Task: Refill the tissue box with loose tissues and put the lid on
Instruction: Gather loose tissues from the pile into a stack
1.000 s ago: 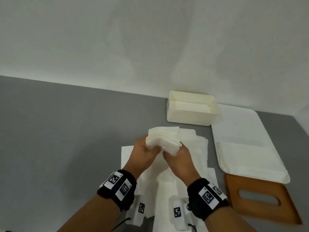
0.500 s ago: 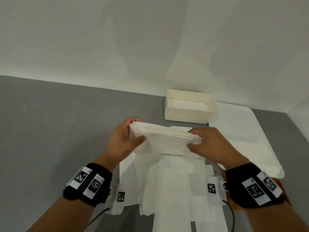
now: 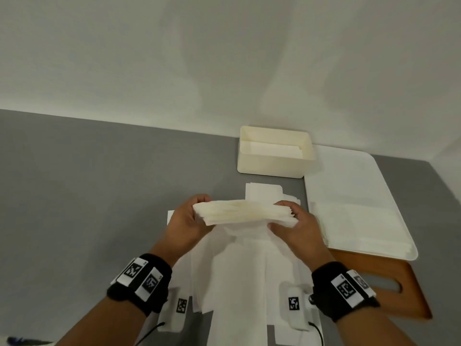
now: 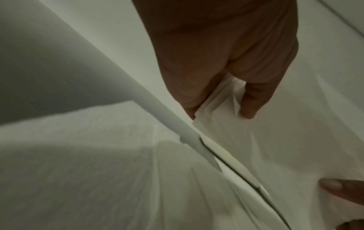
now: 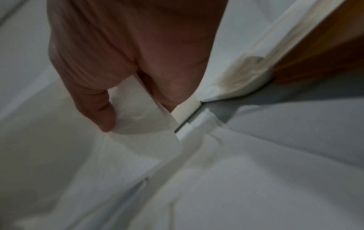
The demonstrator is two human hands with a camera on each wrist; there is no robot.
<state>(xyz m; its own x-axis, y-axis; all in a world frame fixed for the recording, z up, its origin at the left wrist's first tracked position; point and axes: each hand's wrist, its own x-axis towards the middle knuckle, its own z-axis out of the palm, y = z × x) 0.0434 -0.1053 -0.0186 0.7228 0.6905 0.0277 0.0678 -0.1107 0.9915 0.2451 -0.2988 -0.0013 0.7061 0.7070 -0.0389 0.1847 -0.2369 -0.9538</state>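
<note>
A second ago both hands were bunched together around a small wad of tissue. Now the left hand (image 3: pixel 185 222) and right hand (image 3: pixel 296 228) have drawn apart, each pinching one end of a flat tissue stack (image 3: pixel 243 213) stretched level between them, above the loose tissues (image 3: pixel 239 275) on the surface.

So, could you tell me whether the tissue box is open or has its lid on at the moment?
Open. The tissue box shows its bare rim and inside, and the wooden lid lies apart on the table, partly under the white tray.
</note>
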